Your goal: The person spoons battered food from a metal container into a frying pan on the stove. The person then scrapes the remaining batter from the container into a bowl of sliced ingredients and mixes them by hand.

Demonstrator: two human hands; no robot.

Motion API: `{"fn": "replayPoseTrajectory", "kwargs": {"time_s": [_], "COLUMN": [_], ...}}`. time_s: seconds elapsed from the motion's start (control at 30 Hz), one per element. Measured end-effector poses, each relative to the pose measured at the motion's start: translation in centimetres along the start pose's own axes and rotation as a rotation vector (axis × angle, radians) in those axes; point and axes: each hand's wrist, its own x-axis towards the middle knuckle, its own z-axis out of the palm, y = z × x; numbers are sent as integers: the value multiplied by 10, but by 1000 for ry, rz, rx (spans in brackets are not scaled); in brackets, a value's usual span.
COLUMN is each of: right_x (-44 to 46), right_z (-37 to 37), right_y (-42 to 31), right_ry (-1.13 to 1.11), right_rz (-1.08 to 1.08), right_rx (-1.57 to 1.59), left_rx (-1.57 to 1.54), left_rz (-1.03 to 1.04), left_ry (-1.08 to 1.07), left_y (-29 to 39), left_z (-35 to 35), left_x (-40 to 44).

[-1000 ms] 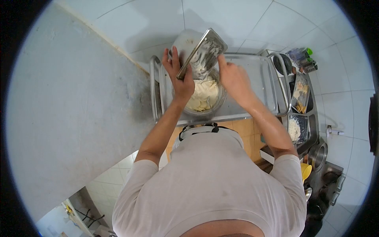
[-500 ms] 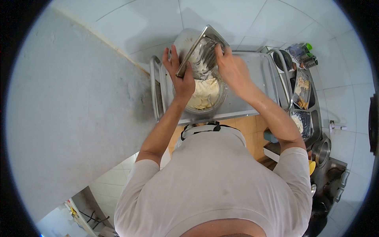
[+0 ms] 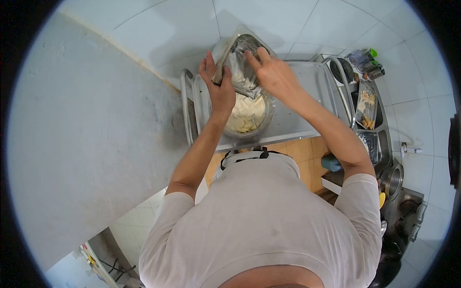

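Observation:
My left hand (image 3: 220, 89) grips the left rim of a rectangular metal pan (image 3: 236, 45), thumb inside and fingers spread along its outer side. The pan is tilted above a round clear bowl (image 3: 247, 134), its lower edge over the bowl's far side. Streaks of pale cream coat the pan's inside. A thick, pale yellow creamy mixture (image 3: 248, 115) lies in the bowl. My right hand (image 3: 274, 74) reaches over the pan from the right, with two fingers apart against its smeared inner surface. I make out no tool in it; its other fingers are partly hidden.
The bowl stands on a metal trolley (image 3: 305, 108) with tube handles at both ends. Against the tiled wall at right are a sink (image 3: 382, 144), a tray of food pieces (image 3: 367, 105) and a round metal pot (image 3: 394, 181). A grey wall or panel (image 3: 96, 134) borders the left.
My right hand has shifted left and slightly up across the pan's inside, and its fingers have spread apart. The pan has moved a little left and turned its inside more towards me.

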Motion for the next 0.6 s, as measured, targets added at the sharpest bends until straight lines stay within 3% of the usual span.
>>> {"fn": "replayPoseTrajectory", "kwargs": {"time_s": [0.07, 0.27, 0.47, 0.6], "right_x": [-3, -10, 7, -2], "right_z": [13, 11, -2, 12], "right_y": [2, -4, -4, -4], "right_ry": [36, -191, 6, -67], "right_rz": [-34, 46, -92, -37], "right_rx": [-28, -70, -62, -98], "left_rx": [-69, -255, -326, -339], "left_rz": [-29, -81, -134, -139], "left_ry": [3, 9, 9, 29], "left_y": [-9, -20, -11, -12], "left_z": [1, -1, 0, -2], "left_x": [3, 9, 8, 7]}}
